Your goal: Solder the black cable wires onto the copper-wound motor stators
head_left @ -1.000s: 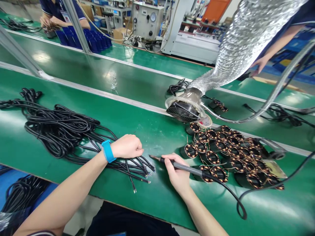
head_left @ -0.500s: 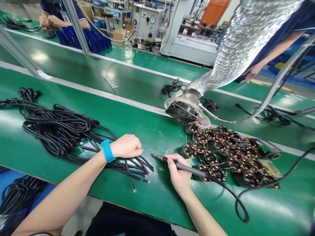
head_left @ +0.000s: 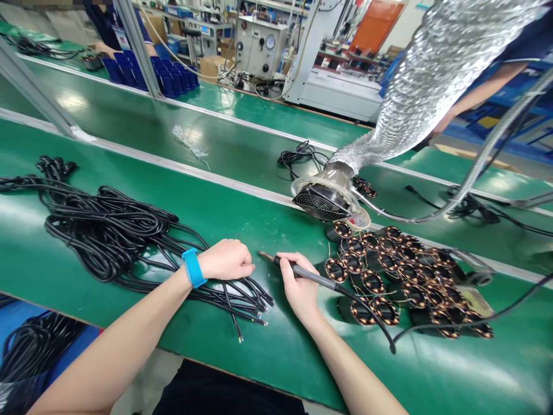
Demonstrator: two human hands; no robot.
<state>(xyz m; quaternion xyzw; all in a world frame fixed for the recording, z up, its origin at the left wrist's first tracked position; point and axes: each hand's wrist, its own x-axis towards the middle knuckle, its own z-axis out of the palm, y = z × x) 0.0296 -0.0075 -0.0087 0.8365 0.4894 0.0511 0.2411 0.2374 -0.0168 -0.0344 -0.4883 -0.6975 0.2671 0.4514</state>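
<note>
My right hand [head_left: 300, 283] grips a soldering iron [head_left: 313, 276] like a pen, its tip aimed left, close to my left hand. Closed, with the fingers curled under, my left hand [head_left: 228, 259] rests over the bundle of black power cables [head_left: 125, 222]; whether anything is inside it I cannot make out. A blue band circles that wrist. The stripped cable ends [head_left: 263, 314] fan out on the green bench just below and right of it. Right of the soldering iron stand several black motor stators [head_left: 374, 282] with copper windings on top, packed close together.
A fume extractor fan [head_left: 322, 202] on a silver foil duct [head_left: 415, 98] hangs above the stators. The iron's cord [head_left: 449, 325] runs across the bench at right. A metal rail [head_left: 207, 178] borders the bench's far side. Co-workers stand beyond, near blue parts [head_left: 173, 78].
My right hand has moved left and slightly up, bringing the soldering iron's tip nearer my left hand. The cord has shifted. My left hand has barely moved.
</note>
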